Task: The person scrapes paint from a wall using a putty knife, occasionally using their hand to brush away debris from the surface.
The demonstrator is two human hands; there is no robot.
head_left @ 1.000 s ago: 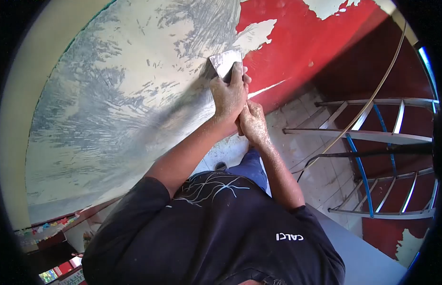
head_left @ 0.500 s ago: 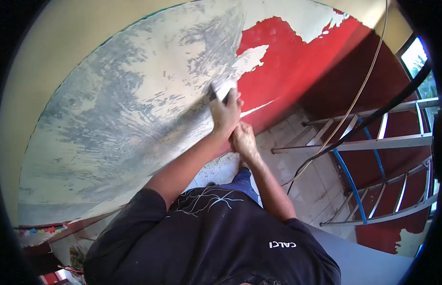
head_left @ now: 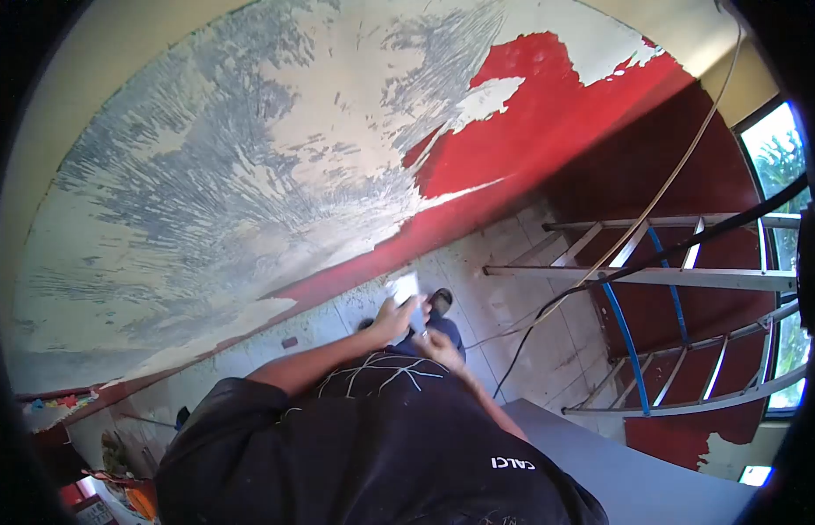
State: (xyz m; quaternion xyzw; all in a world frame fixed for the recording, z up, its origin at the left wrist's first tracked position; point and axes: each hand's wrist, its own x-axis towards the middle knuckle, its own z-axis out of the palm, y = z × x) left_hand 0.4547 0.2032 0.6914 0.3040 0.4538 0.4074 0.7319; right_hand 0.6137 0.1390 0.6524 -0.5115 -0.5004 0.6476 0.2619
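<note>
A scraper (head_left: 417,320) with a pale, motion-blurred blade is held low in front of my body, above the tiled floor. My left hand (head_left: 390,320) is closed around its upper part, just below the blade. Lower down, my right hand (head_left: 442,350) has its fingers closed on the handle end. The tool is apart from the wall (head_left: 337,96), whose surface shows grey streaks, cream patches and remaining red paint (head_left: 521,131) with ragged edges.
Metal ladders (head_left: 688,276) with blue straps stand at the right. A beige cable (head_left: 679,166) and a thick black cable (head_left: 740,220) cross in front of them. A grey surface (head_left: 618,464) lies at lower right. My shoe (head_left: 441,302) shows on the tiled floor (head_left: 495,249).
Both hands have drawn the scraper down from the wall toward my body. The view has shifted, and more floor shows below the wall. A red area near the former tool position is now uncovered.
</note>
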